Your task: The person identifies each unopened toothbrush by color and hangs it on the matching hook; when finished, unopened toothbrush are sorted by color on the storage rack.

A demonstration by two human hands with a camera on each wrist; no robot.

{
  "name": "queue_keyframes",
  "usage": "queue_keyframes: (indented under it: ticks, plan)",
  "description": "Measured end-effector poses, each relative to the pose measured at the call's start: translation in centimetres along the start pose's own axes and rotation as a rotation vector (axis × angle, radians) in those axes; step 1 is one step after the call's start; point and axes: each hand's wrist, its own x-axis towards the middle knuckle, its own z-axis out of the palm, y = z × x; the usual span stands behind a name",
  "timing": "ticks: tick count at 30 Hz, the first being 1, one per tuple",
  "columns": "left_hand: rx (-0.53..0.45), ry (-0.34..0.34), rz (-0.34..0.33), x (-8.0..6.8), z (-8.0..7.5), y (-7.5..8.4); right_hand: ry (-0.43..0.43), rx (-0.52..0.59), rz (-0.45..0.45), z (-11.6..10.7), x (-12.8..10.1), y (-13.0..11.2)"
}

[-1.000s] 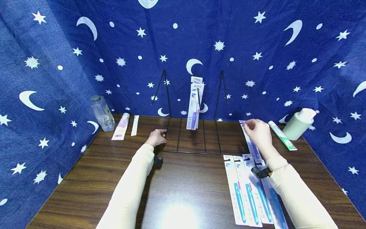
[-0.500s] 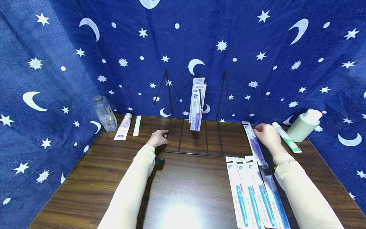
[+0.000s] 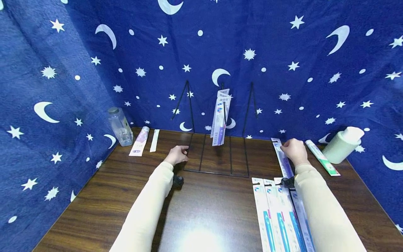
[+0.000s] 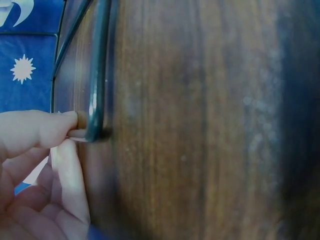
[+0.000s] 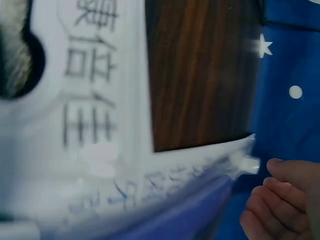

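Note:
My left hand (image 3: 177, 155) is at the left side of a black wire display rack (image 3: 233, 175). In the left wrist view, its thumb and forefinger pinch the rack's thin wire (image 4: 96, 75) near the base corner. Packaged toothbrushes (image 3: 220, 120) hang from the rack's middle hook, the front one purple. My right hand (image 3: 295, 150) is close to the right edge of a purple packaged toothbrush (image 3: 281, 154) lying on the table. In the right wrist view its fingers curl loosely, apart from the crinkled wrapper (image 5: 235, 167). Several blue packaged toothbrushes (image 3: 261, 206) lie nearer me, partly under the right forearm.
At the back left stand or lie a clear bottle (image 3: 121, 126), a pink-and-white tube (image 3: 140, 141) and a narrow white packet (image 3: 154, 140). A green-and-white toothpaste tube (image 3: 322, 157) and a pale green bottle (image 3: 341, 145) are at the back right. Blue cloth surrounds the table.
My right hand has moved off the top of the purple package to its right edge. The left hand stays at the rack. The hanging packages tilt a little more, and the head view has shifted.

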Motion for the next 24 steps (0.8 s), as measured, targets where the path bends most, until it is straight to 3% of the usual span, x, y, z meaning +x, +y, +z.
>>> queue_keyframes:
  ticks: [10, 18, 24]
  plan:
    - [0.01, 0.002, -0.016, -0.2, 0.0, 0.0, -0.092, -0.013, 0.117, 1.1, 0.5, 1.0]
    - [0.014, -0.014, -0.028, -0.3, -0.2, 0.5, -0.137, 0.004, 0.103, 1.0, 0.7, 0.5]
    - [0.026, -0.017, -0.031, -0.3, -0.3, 0.6, -0.114, 0.002, 0.076, 1.2, 0.6, 0.3]
